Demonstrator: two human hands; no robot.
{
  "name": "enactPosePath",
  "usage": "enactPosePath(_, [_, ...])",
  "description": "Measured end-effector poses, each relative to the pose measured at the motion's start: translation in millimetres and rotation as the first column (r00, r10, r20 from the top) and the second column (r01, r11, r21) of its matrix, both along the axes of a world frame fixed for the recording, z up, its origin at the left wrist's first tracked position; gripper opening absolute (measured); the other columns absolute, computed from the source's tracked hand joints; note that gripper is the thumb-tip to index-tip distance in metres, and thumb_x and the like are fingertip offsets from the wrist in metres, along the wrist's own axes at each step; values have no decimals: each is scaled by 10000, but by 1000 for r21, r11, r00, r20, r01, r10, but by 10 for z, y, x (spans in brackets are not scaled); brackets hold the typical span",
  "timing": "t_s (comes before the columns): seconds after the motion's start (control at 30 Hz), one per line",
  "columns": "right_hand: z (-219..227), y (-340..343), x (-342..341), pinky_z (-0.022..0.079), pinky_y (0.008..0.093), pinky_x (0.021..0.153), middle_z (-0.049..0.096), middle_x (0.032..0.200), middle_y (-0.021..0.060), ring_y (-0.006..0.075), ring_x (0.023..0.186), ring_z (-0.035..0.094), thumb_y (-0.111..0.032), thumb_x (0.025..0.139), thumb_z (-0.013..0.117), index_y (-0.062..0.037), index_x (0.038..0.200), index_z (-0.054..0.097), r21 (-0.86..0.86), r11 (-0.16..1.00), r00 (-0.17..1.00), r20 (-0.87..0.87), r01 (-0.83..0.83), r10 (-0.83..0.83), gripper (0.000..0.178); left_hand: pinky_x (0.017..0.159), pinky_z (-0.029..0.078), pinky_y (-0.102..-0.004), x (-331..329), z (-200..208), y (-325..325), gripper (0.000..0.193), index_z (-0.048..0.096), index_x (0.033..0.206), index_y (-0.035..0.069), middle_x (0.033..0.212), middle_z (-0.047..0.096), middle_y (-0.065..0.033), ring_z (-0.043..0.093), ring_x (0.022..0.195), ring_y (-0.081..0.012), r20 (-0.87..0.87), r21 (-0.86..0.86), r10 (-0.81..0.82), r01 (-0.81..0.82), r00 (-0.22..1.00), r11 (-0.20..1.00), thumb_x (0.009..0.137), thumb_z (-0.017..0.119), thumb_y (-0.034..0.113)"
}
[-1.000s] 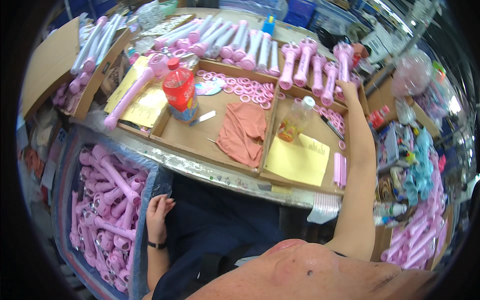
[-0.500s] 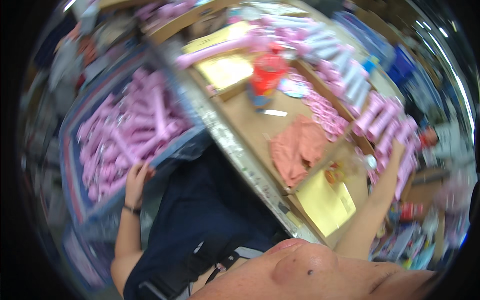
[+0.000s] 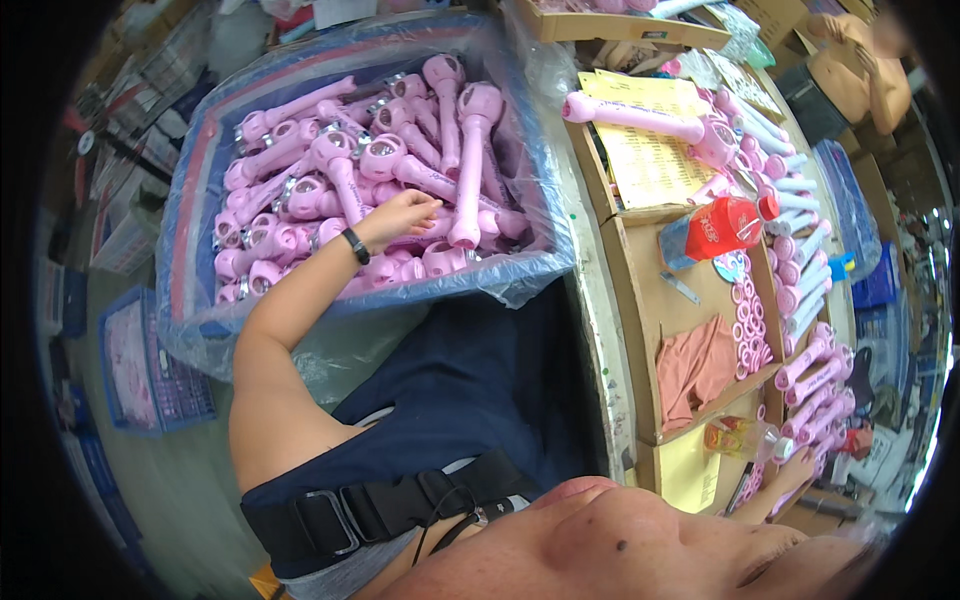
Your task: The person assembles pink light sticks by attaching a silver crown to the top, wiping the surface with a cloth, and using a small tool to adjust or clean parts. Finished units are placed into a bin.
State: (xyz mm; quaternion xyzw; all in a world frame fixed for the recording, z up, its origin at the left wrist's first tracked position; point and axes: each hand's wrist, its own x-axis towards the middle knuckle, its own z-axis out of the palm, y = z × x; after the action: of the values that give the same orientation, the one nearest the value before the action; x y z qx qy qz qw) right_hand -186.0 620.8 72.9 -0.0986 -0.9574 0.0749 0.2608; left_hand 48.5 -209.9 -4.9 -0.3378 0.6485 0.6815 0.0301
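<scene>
Moved since the earlier frame: left hand [image 3: 400, 215], from the near rim of the blue lined bin [image 3: 190, 180] to over its contents; view turned toward the bin.

Left grip: fingers loosely bent, no piece visible inside; cannot tell whether it touches one beneath.

Right hand [image 3: 800, 467]: beside the row of pink pieces [image 3: 815, 375] on the far side of the tabletop [image 3: 595, 330]; grip cannot be told.

Pink wand-shaped pieces [image 3: 472, 170]: heaped crosswise in the bin, round heads and shafts overlapping.

Risks, as judged: a piece drawn from the heap may drag its neighbours, heads being interlocked; the right forearm, stretched near the clear bottle [image 3: 745, 440], may tip it, attention seeming turned to the bin.

Hidden or unclear: lower layers of the heap; right fingers, small and foreshortened; right forearm, partly masked by the wearer's face
</scene>
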Motion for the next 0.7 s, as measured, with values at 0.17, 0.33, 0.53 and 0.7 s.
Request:
enactPosePath(0.17, [540,-1194,921,466,340,867,612,1075,199,265,977,596,-112,900,564,86,1076,591,-220,967,768,-639,-126,-45,266,762,533,-317,-511,-382,77,622,346,1271,5,1136,539,-125,610,942,-182,-35,152,-173,176,984,973,865,651,363])
enactPosePath(0.33, [681,-2554,1225,471,285,779,609,1009,100,199,874,587,29,825,573,-8,1111,591,-35,881,837,-332,-472,435,288,666,562,-323,-549,-389,74,321,490,1152,-25,991,598,-109,624,824,-197,-147,519,-61,130,987,845,897,550,160])
enactPosePath(0.53, [52,-3544,889,501,336,698,651,873,126,240,819,639,-250,812,650,-38,1000,620,-267,831,718,417,-489,557,285,650,549,-305,229,58,354,300,413,1113,-23,890,564,-133,613,736,-201,-306,475,193,-26,932,880,887,535,132])
enactPosePath(0.7, [-303,-3497,767,485,422,719,646,875,176,332,824,630,-310,781,635,-21,915,634,-207,797,614,539,-567,576,319,634,511,-268,707,275,899,454,417,1148,7,923,586,-125,600,723,-152,-557,52,-131,192,820,980,809,653,195])
